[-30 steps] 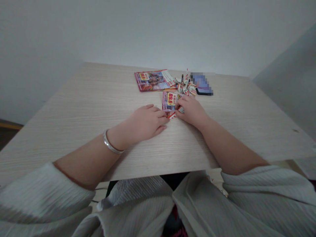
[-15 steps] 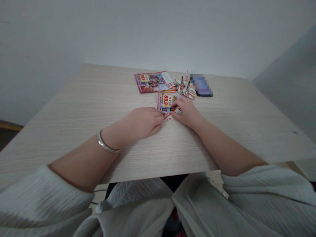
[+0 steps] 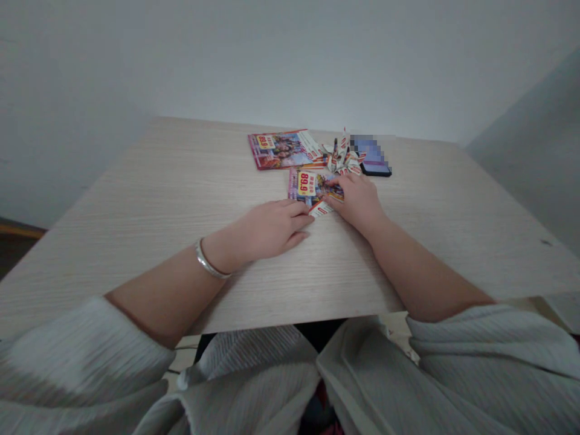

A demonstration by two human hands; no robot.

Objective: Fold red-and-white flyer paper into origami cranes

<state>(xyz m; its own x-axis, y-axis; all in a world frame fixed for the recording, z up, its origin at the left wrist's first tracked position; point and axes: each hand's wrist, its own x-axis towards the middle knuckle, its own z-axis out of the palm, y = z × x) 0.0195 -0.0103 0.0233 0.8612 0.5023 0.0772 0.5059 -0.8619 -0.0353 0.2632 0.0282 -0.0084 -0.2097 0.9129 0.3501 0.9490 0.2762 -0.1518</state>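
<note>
A small colourful leaflet (image 3: 306,183) with a yellow "89.9" patch lies on the table, its near edge showing a white strip folded at a slant. My left hand (image 3: 276,228) reaches in from the left, palm down, its stretched fingertips touching the leaflet's near edge. On the right part of the leaflet rests my right hand (image 3: 360,200), index finger and thumb apart with the print showing between them. Its other fingers are partly hidden. Neither hand lifts the paper.
Behind the leaflet lies a stack of similar printed leaflets (image 3: 283,151). Beside it sits a folded-paper piece (image 3: 343,158) with pointed ends. A phone (image 3: 378,160), blurred out, lies to its right. The pale wooden table (image 3: 136,199) meets a wall at the back.
My right hand has slid slightly right, uncovering more of the leaflet's printed face and white strip. My left hand has shifted a little right along the near edge.
</note>
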